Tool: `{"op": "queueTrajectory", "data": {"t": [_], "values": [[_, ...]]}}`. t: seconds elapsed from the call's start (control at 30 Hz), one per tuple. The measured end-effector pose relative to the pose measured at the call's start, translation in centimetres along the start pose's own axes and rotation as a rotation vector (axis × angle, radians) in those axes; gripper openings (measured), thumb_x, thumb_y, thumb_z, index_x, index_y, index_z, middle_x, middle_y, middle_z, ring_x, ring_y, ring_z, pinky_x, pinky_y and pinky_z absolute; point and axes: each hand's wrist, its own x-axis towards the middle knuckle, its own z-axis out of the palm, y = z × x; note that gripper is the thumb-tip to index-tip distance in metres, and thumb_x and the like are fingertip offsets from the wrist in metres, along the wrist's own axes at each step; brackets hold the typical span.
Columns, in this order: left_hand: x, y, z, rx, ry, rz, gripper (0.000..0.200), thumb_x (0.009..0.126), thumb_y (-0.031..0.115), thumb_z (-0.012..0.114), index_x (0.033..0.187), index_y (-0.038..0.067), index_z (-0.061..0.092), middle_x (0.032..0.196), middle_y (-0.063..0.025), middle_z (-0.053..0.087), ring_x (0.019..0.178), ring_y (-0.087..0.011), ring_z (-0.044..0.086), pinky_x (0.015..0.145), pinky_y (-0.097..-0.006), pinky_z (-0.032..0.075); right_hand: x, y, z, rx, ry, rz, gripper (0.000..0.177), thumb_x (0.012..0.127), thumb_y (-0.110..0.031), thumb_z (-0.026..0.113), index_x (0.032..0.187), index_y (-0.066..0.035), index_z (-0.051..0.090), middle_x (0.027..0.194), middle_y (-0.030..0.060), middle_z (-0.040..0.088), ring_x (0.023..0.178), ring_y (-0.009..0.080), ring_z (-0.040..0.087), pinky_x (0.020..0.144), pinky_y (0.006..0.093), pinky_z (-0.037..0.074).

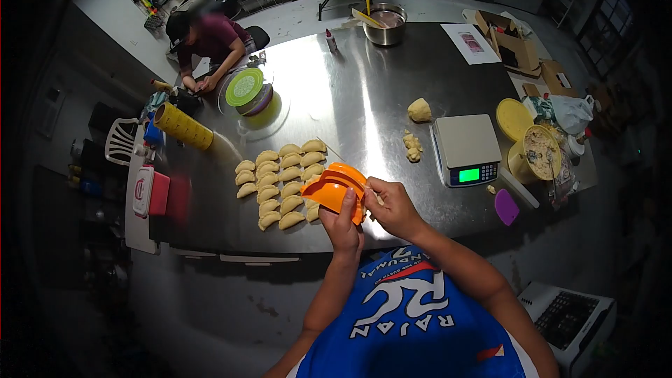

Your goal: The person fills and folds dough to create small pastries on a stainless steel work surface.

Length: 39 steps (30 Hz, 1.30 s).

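Note:
An orange dumpling mold (334, 190), folded partly closed, is held above the near edge of the steel table. My left hand (341, 227) grips it from below, thumb pressed against its front. My right hand (393, 208) has its fingers curled and pinched at the mold's right edge; a pale bit shows by the fingertips, but what they hold is too small to make out. Just left of and partly behind the mold, half-moon dumplings (290, 189) lie in rows. Farther right are a dough ball (419, 110) and some dough scraps (412, 145).
A digital scale (467, 143), filling bucket (516, 161) and purple scraper (505, 207) stand right. Left are a yellow roll (183, 126), pink box (158, 194) and green lid (245, 87). A steel pot (385, 33) is at the back. Another person (213, 42) sits at the far left.

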Motion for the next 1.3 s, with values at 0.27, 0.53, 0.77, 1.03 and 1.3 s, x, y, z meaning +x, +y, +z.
{"op": "queueTrajectory", "data": {"t": [0.27,0.53,0.77,1.03,1.3], "values": [[0.0,0.4,-0.4,0.031,-0.041,0.020,0.027,0.092,0.008,0.058,0.116,0.001,0.051,0.105,-0.0073,0.059,0.094,-0.0143,0.060,0.082,-0.0278,0.049,-0.1,0.1,-0.6,-0.059,-0.043,-0.202,0.025,0.092,-0.017,0.052,0.076,0.002,0.052,0.058,0.0118,0.050,0.051,0.0138,0.051,0.050,0.0302,0.041],[-0.6,0.8,1.0,-0.064,0.016,0.043,0.028,0.093,0.011,0.057,0.119,0.002,0.051,0.108,-0.0066,0.059,0.096,-0.0147,0.059,0.084,-0.0288,0.048,-1.5,1.6,-0.3,0.281,0.073,-0.110,0.029,0.095,-0.019,0.048,0.071,-0.003,0.048,0.063,0.0024,0.050,0.056,0.0079,0.044,0.054,0.0238,0.037],[0.0,1.5,0.4,-0.086,0.109,0.053,0.034,0.095,0.016,0.056,0.126,0.003,0.048,0.114,-0.0067,0.058,0.103,-0.0158,0.058,0.089,-0.0304,0.047,-0.9,1.8,-2.4,0.677,0.144,0.032,0.041,0.100,-0.030,0.036,0.073,-0.004,0.051,0.068,0.0048,0.051,0.057,0.0081,0.044,0.051,0.0224,0.037],[-0.6,0.5,2.2,-0.117,0.095,0.050,0.029,0.093,0.008,0.058,0.119,0.001,0.049,0.111,-0.0074,0.057,0.100,-0.0155,0.058,0.089,-0.0298,0.048,-0.7,1.3,-0.4,-0.010,0.074,-0.132,0.043,0.099,-0.030,0.047,0.068,-0.002,0.050,0.055,0.0055,0.046,0.049,0.0118,0.049,0.047,0.0283,0.039],[-0.2,0.7,2.3,-0.072,0.113,0.117,0.026,0.092,0.005,0.059,0.117,0.000,0.050,0.110,-0.0084,0.057,0.098,-0.0150,0.059,0.086,-0.0294,0.049,-1.0,1.3,-1.4,-0.171,0.180,-0.287,0.031,0.094,-0.012,0.049,0.065,0.000,0.048,0.055,0.0079,0.048,0.047,0.0144,0.049,0.046,0.0303,0.038]]}}
